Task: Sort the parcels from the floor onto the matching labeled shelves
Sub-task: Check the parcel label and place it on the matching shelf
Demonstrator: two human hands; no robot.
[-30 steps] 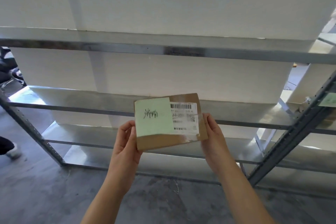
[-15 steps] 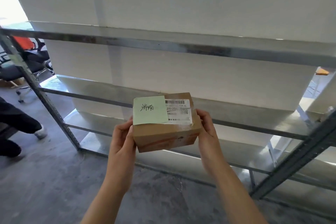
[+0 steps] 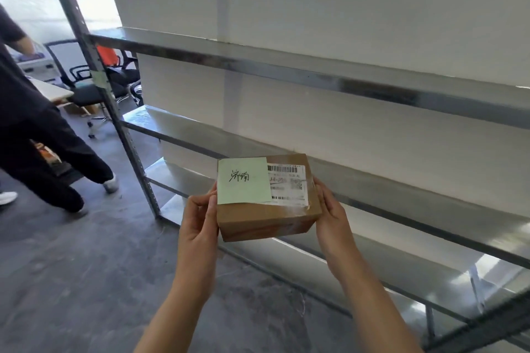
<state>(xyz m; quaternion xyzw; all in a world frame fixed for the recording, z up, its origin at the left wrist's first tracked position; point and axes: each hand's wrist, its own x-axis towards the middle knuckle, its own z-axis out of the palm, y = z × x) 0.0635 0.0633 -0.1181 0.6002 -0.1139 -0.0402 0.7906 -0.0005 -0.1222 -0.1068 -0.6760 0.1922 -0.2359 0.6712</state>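
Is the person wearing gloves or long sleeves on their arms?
No. The left hand and right hand are bare: no gloves, rings or watch in view. The left forearm and right forearm are bare too, with no sleeve showing.

Matt cardboard parcel (image 3: 266,221); glossy metal shelves (image 3: 344,80).

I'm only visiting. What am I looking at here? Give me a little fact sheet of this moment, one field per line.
Held item: parcel, a brown cardboard box
On its top: green note with handwriting, beside a barcode label
Left hand: grips the parcel's left end
Right hand: grips its right end
Ahead: metal shelves against a white wall
Bystander: person at the left, near a chair
Underfoot: grey floor
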